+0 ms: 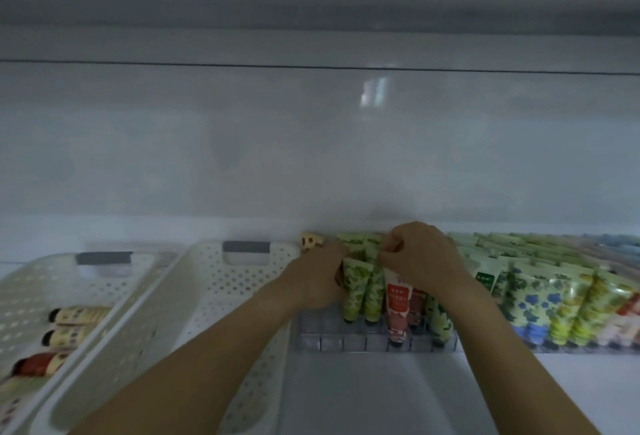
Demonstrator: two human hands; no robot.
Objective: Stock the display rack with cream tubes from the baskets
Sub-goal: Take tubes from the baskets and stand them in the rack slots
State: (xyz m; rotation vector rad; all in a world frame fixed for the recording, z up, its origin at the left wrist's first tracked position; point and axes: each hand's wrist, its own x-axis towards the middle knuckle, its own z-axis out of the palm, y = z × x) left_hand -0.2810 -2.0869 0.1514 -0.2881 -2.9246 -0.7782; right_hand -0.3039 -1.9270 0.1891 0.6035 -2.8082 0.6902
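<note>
Gripping upright green-leaf cream tubes (353, 291) in the clear display rack (346, 339) with curled left hand (317, 278) fingers. Clenching right hand (420, 254) fingers over the tube tops above a red-label tube (397, 299); cannot tell what they pinch. Far left, loose tubes (79, 315) in a white basket (41, 282).

Both forearms are bare; they enter from the lower edge and converge forward. The left hand (317, 280) lies back up, fingers curled round the side of the green tubes (356, 284), thumb on top. The right hand (424, 256) is knuckles up, fingers curled tight, tips near the left thumb. Whether it pinches anything is not discernible.
</note>
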